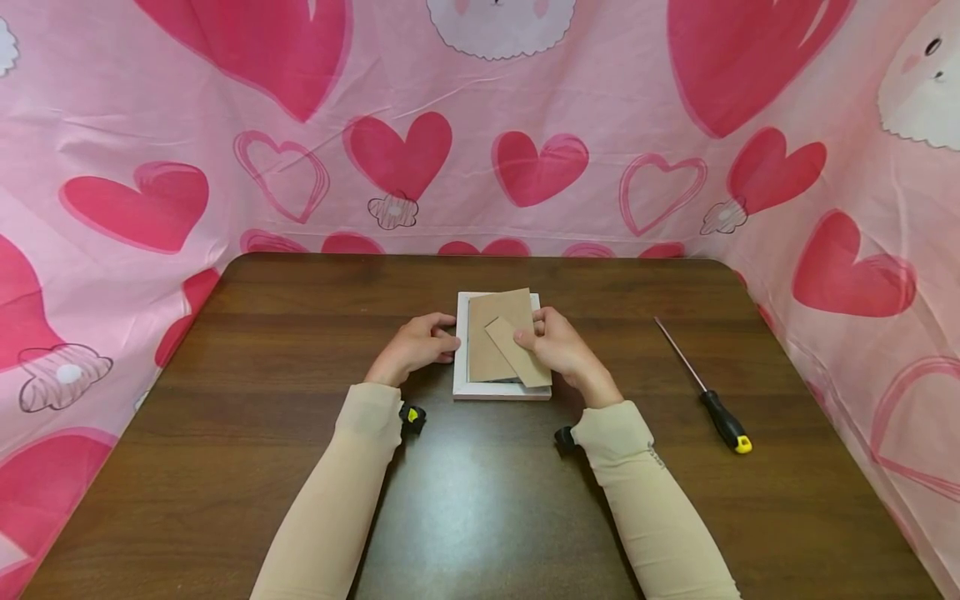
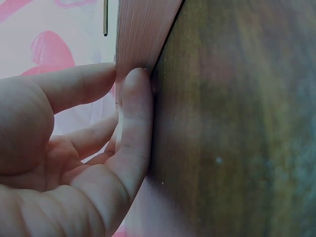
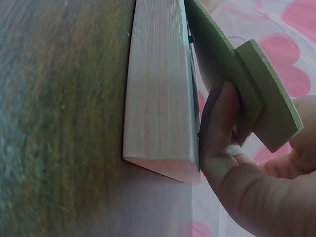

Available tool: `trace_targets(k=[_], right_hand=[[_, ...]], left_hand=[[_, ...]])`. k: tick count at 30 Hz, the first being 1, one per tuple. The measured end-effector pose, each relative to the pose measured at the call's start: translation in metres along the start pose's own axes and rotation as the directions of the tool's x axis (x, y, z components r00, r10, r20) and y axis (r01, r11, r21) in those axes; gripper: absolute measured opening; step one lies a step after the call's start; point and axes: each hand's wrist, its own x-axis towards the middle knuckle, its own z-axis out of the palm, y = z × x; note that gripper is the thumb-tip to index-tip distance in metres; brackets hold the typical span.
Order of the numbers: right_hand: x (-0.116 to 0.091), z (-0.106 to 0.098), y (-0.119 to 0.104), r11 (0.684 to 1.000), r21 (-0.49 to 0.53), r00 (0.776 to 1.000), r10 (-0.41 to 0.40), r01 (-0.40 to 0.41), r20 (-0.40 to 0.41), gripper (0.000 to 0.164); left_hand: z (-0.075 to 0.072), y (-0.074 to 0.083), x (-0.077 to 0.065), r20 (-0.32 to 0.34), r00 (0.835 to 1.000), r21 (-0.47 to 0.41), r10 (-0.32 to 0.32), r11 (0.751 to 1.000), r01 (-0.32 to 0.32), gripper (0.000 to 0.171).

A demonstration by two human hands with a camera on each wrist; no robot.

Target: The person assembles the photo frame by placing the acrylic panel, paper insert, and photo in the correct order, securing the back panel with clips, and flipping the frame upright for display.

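A white picture frame (image 1: 462, 390) lies on the table with its back side up. My right hand (image 1: 564, 346) pinches the brown backboard (image 1: 489, 358) at its right edge, thumb on top and a finger beneath. The backboard, with its stand leg (image 1: 508, 348) slanting across it, is tilted, its right side raised off the frame in the right wrist view. My left hand (image 1: 414, 346) touches the frame's left side, fingertips against the white side wall (image 2: 143, 34). Whatever lies inside the frame is mostly hidden under the backboard.
A screwdriver (image 1: 722, 421) with a black and yellow handle lies on the right of the brown wooden table (image 1: 300, 333). Pink cloth (image 1: 465, 100) printed with hearts hangs round the table's back and sides.
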Motion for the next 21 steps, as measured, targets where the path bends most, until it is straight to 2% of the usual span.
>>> trace_targets(k=[9, 13, 21], right_hand=[[-0.0012, 0.0013, 0.0001, 0.998, -0.066, 1.0, -0.006, 0.004, -0.022, 0.045], [-0.0016, 0.0025, -0.0008, 0.99, -0.143, 0.998, -0.027, 0.018, -0.06, 0.047], [-0.0047, 0.0074, -0.0036, 0.937, -0.349, 0.988, -0.064, 0.012, -0.139, 0.047]], left_hand=[[0.0001, -0.0021, 0.0021, -0.001, 1.0, -0.008, 0.01, 1.0, -0.01, 0.053], [0.0, -0.0025, 0.0025, 0.0, 1.0, -0.009, 0.016, 1.0, -0.016, 0.052], [0.0002, -0.0015, 0.0022, -0.004, 1.0, -0.008, 0.015, 1.0, -0.015, 0.053]])
